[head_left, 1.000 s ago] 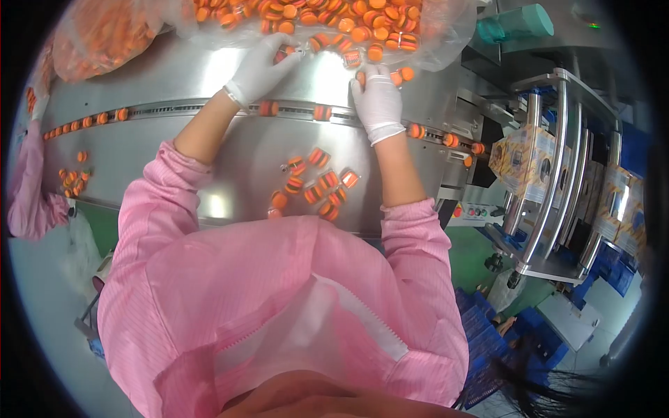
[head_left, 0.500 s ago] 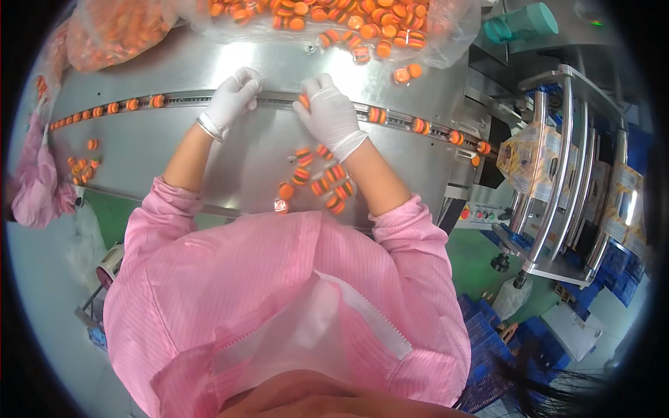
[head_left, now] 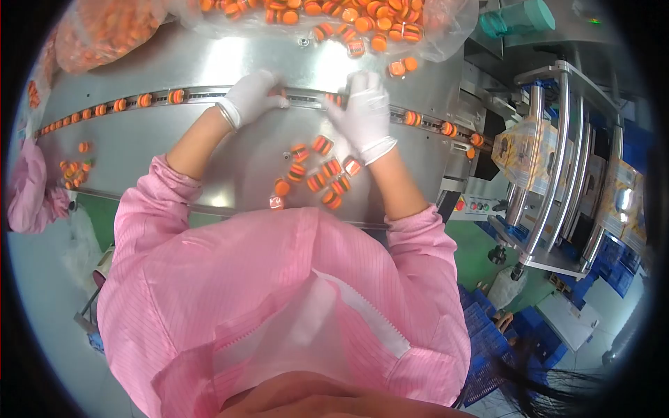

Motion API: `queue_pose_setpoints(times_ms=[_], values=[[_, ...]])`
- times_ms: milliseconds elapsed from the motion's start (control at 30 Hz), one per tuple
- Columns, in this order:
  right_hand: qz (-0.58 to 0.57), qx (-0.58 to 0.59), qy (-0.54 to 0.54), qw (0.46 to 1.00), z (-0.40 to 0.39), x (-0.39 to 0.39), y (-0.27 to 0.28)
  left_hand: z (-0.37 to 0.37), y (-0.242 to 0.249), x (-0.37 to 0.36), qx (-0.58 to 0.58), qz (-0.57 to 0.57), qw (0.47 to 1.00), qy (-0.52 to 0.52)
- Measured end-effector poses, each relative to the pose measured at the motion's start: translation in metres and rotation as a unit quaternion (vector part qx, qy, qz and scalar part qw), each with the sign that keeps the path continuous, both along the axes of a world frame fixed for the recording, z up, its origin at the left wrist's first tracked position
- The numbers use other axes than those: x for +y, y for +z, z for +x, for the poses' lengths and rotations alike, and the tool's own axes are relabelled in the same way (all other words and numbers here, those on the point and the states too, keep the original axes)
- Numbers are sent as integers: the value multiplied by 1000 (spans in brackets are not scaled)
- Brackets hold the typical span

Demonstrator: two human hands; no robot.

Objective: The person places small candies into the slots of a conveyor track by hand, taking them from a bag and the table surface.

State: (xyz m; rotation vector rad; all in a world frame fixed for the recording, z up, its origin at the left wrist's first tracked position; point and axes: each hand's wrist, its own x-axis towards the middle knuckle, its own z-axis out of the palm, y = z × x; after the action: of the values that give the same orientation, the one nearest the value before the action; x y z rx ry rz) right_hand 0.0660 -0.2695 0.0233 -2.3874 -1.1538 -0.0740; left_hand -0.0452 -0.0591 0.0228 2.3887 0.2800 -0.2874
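Both white-gloved hands at narrow conveyor groove (head_left: 209,93) across shiny steel tabletop (head_left: 230,157). Left hand (head_left: 254,94) curled, fingertips pinching small orange burger-shaped candy at groove. Right hand (head_left: 365,111) spread flat over groove, grip unclear. Loose candy cluster (head_left: 318,174) just below groove, between forearms. Step looks like slot-filling; next move likely calls for fresh piece from cluster.

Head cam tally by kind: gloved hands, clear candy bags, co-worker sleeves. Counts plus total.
White-gloved hands: 2 (left hand, right hand)
Clear bags of orange candies: 2 (corner bag, centre bag)
Co-worker's pink sleeve: 1
Total: 5
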Motion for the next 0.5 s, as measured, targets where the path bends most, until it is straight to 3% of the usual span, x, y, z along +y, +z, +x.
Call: queue_pose_setpoints(times_ms=[133, 200, 267, 367, 433, 500], values=[[25, 13, -11, 1000, 40, 11, 5, 19, -1, -9, -11, 30, 999, -34], [0, 19, -30, 999, 48, 21, 8, 29, -8, -12, -6, 40, 992, -122], [-48, 20, -34, 998, 59, 35, 1, 35, -6, -18, 10, 77, 986, -146], [-137, 34, -56, 988, 62, 49, 1, 46, 14, -20, -41, 133, 982, -130], [-146, 54, -64, 986, 69, 54, -8, 69, 14, -8, -101, 82, 991, 4], [-160, 76, -72, 981, 73, 58, -13, 92, 9, -4, -155, 100, 982, 38]])
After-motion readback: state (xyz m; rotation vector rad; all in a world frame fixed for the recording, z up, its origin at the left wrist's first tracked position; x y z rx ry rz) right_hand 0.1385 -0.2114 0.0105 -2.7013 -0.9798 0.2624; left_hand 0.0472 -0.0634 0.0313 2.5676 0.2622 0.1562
